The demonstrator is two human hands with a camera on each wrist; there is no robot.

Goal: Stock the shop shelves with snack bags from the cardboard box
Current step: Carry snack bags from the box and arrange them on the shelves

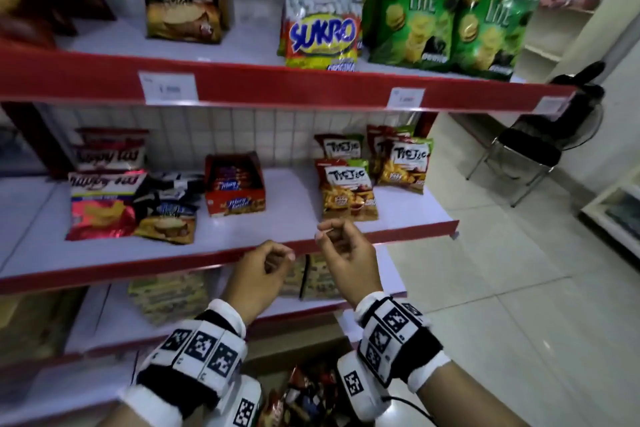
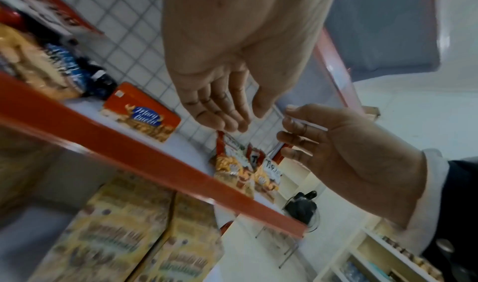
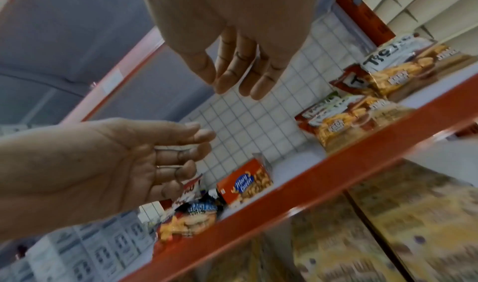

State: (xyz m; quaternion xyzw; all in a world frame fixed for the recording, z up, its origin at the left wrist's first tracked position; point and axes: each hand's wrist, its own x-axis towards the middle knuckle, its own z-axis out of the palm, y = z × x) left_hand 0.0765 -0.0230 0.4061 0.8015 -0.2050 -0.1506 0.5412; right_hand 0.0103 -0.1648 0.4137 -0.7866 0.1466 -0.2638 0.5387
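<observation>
— What's cut off?
— The cardboard box [image 1: 298, 350], half behind the wrists; its snack bags [image 1: 304, 399] blur uncountably.
— Hands?
— Left hand [image 1: 263, 274] and right hand [image 1: 346, 253] loosely curled, empty, before three Tic Tac bags [image 1: 348, 191].

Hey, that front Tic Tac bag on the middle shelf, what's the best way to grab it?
Pinch the front Tic Tac bag by its flat top seam, coming from the front and above. It stands upright facing out at the middle shelf front, with another bag close behind, so the top edge looks freest. Right hand is nearest and empty.
</observation>
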